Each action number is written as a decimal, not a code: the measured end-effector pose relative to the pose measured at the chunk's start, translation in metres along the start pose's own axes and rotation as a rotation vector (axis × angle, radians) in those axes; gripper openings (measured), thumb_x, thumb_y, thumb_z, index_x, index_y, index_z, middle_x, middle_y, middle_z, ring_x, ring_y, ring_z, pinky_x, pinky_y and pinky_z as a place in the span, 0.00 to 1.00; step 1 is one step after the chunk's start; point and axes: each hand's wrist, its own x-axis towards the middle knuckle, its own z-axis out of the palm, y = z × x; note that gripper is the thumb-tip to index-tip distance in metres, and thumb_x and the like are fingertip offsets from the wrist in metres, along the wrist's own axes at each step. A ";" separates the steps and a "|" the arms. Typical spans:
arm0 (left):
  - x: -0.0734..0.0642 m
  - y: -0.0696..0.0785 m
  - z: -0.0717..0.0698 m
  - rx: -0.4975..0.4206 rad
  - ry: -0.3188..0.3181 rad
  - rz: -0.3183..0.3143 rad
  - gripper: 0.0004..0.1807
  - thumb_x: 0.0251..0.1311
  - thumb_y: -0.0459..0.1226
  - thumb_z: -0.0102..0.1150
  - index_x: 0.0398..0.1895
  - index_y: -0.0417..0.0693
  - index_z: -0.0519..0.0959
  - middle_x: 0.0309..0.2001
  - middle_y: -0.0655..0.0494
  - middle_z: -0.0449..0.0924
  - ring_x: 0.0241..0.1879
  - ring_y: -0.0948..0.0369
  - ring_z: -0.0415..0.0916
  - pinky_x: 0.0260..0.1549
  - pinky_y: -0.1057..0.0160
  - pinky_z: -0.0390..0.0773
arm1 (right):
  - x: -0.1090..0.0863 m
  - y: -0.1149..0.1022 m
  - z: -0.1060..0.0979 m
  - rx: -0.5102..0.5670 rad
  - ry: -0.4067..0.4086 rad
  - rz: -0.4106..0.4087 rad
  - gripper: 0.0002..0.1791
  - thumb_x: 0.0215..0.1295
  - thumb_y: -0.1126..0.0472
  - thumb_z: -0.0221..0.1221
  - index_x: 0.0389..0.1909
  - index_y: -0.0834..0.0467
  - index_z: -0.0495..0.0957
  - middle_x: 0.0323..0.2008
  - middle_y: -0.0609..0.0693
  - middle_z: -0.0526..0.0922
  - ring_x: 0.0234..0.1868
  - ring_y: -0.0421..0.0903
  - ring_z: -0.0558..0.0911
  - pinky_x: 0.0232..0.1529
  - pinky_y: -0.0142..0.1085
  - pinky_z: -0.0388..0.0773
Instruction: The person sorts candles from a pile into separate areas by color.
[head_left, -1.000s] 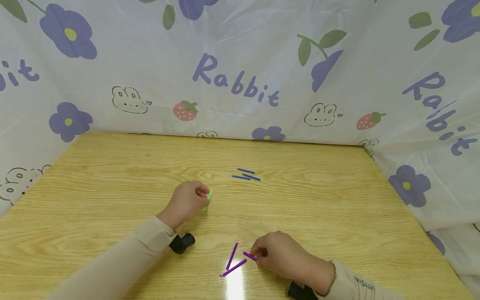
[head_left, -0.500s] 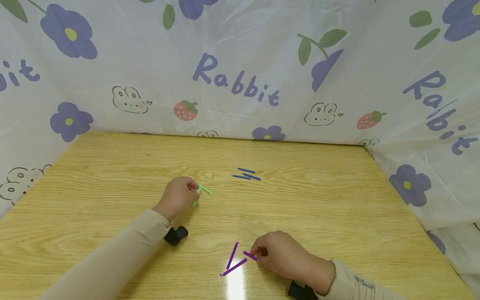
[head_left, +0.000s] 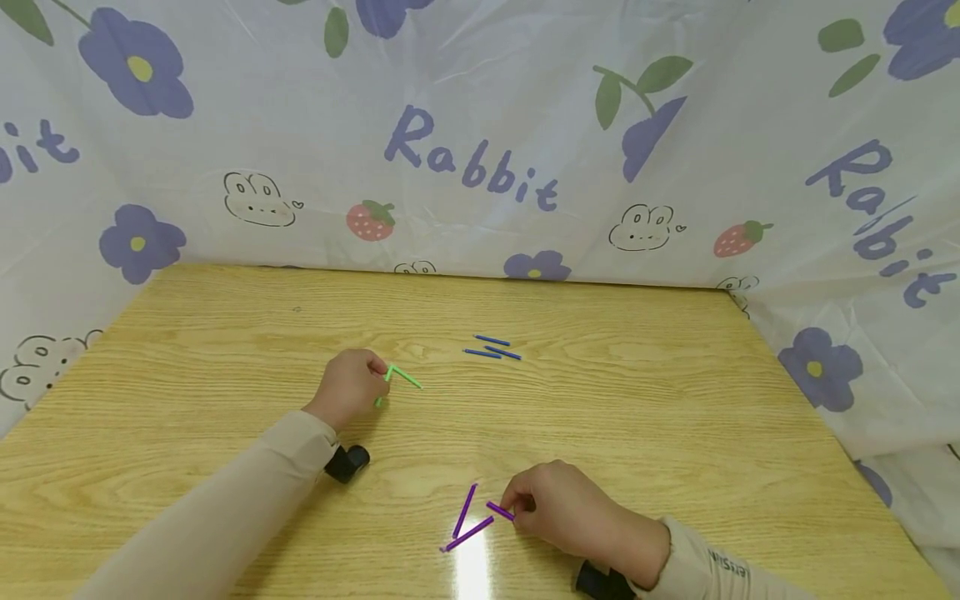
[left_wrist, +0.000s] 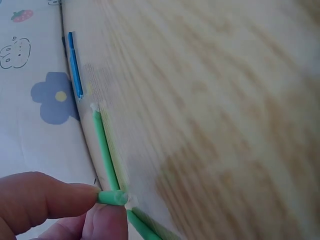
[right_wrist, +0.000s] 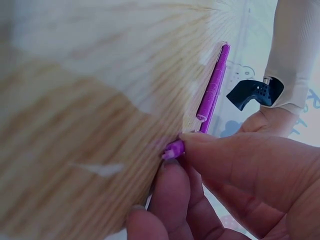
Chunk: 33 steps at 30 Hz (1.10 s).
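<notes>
My left hand [head_left: 352, 385] pinches a thin green candle [left_wrist: 112, 197] between thumb and finger, seen nearly end-on in the left wrist view. A second green candle [head_left: 407, 377] lies slanted on the table to the right of the fingertips, and another green candle [left_wrist: 144, 226] shows just below the held one. My right hand [head_left: 558, 508] pinches a purple candle [head_left: 500, 512], its wick end showing in the right wrist view [right_wrist: 174, 149]. Left of it, two purple candles [head_left: 465, 510] [head_left: 469, 534] lie on the table in a V shape.
Several blue candles [head_left: 492, 353] lie close together farther back on the wooden table [head_left: 637, 400]. A white printed cloth [head_left: 480, 100] hangs behind and at both sides. Black wrist cameras [head_left: 347, 464] are strapped under both sleeves.
My left hand has moved left and slightly away with its green candle, bringing the slanted green candle into view. My right hand and the purple candles have stayed put.
</notes>
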 end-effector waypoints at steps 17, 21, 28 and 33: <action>0.002 0.003 0.005 0.079 -0.025 0.010 0.10 0.61 0.25 0.54 0.44 0.28 0.76 0.43 0.37 0.77 0.30 0.55 0.72 0.26 0.63 0.72 | 0.000 -0.002 0.000 -0.008 -0.002 0.003 0.08 0.53 0.72 0.64 0.30 0.57 0.86 0.24 0.40 0.82 0.24 0.30 0.70 0.27 0.27 0.71; 0.002 0.004 0.006 0.106 -0.033 0.004 0.09 0.60 0.24 0.55 0.44 0.28 0.76 0.46 0.35 0.77 0.30 0.55 0.71 0.27 0.64 0.72 | -0.001 -0.001 0.000 -0.008 0.000 0.002 0.08 0.53 0.72 0.64 0.30 0.57 0.85 0.24 0.40 0.82 0.24 0.30 0.70 0.27 0.27 0.71; 0.001 0.007 0.006 0.139 -0.031 0.028 0.08 0.59 0.23 0.53 0.41 0.27 0.77 0.44 0.34 0.78 0.25 0.57 0.69 0.24 0.65 0.71 | -0.001 -0.001 0.000 0.007 0.002 0.003 0.09 0.53 0.73 0.63 0.30 0.56 0.86 0.24 0.40 0.82 0.23 0.30 0.70 0.26 0.27 0.70; 0.000 0.009 0.006 0.139 -0.044 0.015 0.05 0.59 0.21 0.51 0.36 0.30 0.76 0.35 0.41 0.77 0.20 0.61 0.65 0.22 0.66 0.68 | 0.000 -0.001 -0.001 0.015 -0.005 0.012 0.09 0.54 0.73 0.63 0.30 0.56 0.86 0.24 0.40 0.82 0.23 0.30 0.70 0.26 0.27 0.70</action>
